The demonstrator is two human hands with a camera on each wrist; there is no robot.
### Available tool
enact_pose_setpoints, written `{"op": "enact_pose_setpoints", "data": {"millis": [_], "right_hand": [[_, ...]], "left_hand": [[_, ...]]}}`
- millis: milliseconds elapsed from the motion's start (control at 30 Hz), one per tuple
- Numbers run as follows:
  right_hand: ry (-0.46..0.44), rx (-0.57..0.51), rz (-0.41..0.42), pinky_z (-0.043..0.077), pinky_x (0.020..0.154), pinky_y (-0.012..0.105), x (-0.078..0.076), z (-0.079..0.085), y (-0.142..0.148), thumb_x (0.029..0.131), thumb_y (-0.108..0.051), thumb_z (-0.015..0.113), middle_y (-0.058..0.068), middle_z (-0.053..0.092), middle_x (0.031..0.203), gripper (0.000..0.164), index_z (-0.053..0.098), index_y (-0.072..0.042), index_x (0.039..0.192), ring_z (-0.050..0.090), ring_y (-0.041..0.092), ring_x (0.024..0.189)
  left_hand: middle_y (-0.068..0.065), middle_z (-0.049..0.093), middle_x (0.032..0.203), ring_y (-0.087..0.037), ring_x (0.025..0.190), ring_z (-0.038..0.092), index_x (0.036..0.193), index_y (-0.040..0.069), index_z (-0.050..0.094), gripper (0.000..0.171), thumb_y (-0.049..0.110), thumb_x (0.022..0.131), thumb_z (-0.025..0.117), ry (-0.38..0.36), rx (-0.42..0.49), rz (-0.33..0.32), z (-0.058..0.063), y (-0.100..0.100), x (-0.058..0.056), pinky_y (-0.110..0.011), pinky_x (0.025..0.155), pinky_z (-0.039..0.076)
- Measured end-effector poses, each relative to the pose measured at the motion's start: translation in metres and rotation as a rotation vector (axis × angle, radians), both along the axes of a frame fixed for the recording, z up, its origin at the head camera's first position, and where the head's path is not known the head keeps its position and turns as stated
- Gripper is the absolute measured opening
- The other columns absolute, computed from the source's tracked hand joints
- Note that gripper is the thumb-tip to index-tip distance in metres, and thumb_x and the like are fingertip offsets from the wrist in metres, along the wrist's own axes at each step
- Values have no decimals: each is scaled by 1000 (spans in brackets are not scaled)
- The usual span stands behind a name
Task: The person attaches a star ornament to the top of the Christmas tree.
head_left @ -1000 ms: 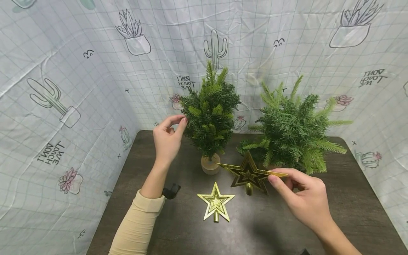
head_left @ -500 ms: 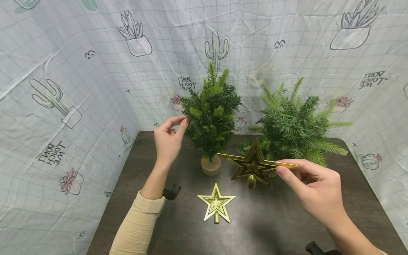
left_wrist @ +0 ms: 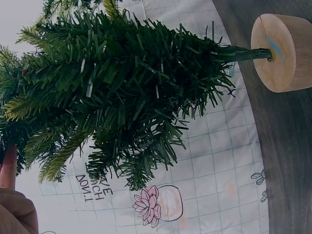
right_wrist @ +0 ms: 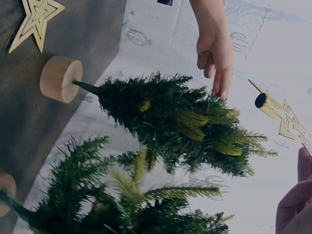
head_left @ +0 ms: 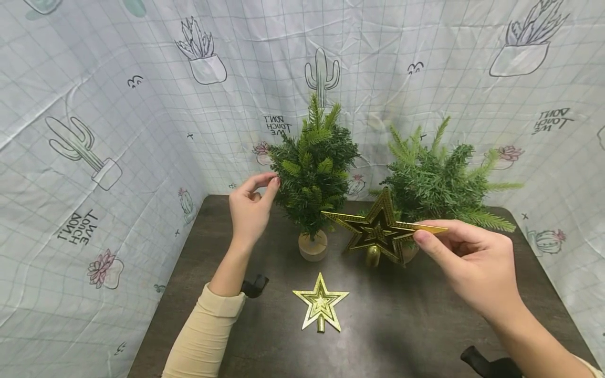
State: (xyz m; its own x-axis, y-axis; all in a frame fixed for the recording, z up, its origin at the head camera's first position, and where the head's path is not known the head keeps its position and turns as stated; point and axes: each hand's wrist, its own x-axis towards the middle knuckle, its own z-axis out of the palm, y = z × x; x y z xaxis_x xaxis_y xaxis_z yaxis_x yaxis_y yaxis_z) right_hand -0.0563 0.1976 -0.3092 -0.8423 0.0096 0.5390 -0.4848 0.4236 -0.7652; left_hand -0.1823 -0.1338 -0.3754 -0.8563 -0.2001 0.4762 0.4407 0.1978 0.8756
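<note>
My left hand (head_left: 250, 210) pinches a branch tip on the left side of a small artificial Christmas tree (head_left: 316, 168), which stands upright on a round wooden base (head_left: 313, 248). In the left wrist view its fingers are at the foliage edge of the tree (left_wrist: 131, 83). Between thumb and fingers, my right hand (head_left: 482, 268) pinches one point of a gold star tree topper (head_left: 376, 231), held up off the table with its socket downward. The right wrist view shows the open socket end of that topper (right_wrist: 270, 108). A second gold star topper (head_left: 320, 302) lies flat before the tree.
A second, bushier tree (head_left: 430, 184) stands at the back right, partly behind the held star and right hand. Dark wrist gear (head_left: 255, 286) sits beside the left sleeve. A cactus-print cloth (head_left: 378, 52) walls the table's (head_left: 274, 346) back and sides.
My right hand has lifted the star topper higher and shifted it slightly right, so it overlaps the second tree more. The left hand stays at the first tree's branch.
</note>
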Motion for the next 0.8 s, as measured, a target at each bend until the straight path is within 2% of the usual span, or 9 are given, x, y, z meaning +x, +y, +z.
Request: {"op": "enact_pose_setpoints", "data": {"millis": [167,300,533,800], "right_hand": [[-36,29,-2,36,44,25,-7,13,1,87,12,76,-17,71,67,16,80,2,99,46,4,46],[-43,33,11,35,42,27,-13,17,3,88,8,77,-16,72,67,15,80,-1,100,46,4,44],[-88,50,-21,33,43,29,-20,25,2,92,1,77,-18,72,67,12,80,-5,102,44,5,44],[-83,41,3,35,45,28,-29,39,-3,93,-1,76,-16,72,66,12,80,-5,104,45,5,44]], "left_hand": [[-14,78,104,-5,39,22,112,9,80,21,24,99,75,-7,-3,-2,0,0,0,-22,39,22],[-14,78,104,-5,39,22,112,8,79,21,24,99,74,-4,-2,-7,0,0,1,-23,39,22],[-15,78,106,-4,38,22,112,8,80,20,23,99,75,-9,-1,-12,-2,1,1,-22,38,22],[-14,79,106,-4,38,21,112,9,80,20,23,98,76,-6,5,-8,-2,0,1,-22,39,22]]}}
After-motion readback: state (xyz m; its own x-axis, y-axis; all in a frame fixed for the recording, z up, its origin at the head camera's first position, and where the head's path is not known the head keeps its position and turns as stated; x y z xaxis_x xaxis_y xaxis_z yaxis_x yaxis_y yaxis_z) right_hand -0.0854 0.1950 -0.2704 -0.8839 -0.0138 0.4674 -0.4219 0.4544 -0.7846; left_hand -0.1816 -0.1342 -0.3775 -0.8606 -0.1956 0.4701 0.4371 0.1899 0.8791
